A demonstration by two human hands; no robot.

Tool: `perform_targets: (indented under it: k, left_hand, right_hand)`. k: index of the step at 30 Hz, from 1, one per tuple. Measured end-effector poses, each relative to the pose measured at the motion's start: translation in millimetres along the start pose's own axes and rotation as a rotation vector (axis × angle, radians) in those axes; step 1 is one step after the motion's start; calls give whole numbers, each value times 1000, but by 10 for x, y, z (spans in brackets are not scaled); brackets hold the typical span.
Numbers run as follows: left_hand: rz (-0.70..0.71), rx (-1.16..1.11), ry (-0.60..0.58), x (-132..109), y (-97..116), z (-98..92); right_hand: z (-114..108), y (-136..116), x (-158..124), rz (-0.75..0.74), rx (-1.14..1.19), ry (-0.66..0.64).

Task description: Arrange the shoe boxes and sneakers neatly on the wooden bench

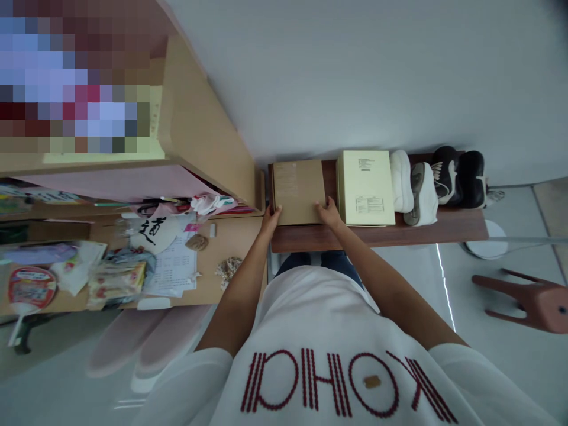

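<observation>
A brown cardboard box [302, 189] rests on the left part of a dark wooden shelf board [377, 236] against the wall. At its left edge is my left hand [270, 220], the thumb over the top and the other fingers mostly hidden along the side. My right hand [329, 212] grips the right edge near the front corner, its thumb also on top. A pale yellow box [367, 189] with printed labels stands just to the right, a narrow gap away from the brown one.
Right of the yellow box are white shoes [400, 180] and black shoes [471, 179]. A cluttered desk [226, 239] with a raised wooden side panel [199, 106] adjoins the shelf on the left. A reddish-brown stool [532, 299] and a round white object [488, 239] are at the right.
</observation>
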State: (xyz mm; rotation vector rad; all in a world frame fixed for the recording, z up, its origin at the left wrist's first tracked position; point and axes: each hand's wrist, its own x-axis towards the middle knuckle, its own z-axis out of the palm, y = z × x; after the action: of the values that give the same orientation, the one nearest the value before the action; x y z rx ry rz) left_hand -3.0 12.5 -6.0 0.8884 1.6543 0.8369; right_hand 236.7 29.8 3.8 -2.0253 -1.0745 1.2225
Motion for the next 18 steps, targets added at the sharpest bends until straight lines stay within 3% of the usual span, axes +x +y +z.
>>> perform_targets:
  k: [18]
  left_hand:
    - [-74, -87, -36, 69, -15, 69]
  right_hand:
    - [70, -64, 63, 52, 69, -62]
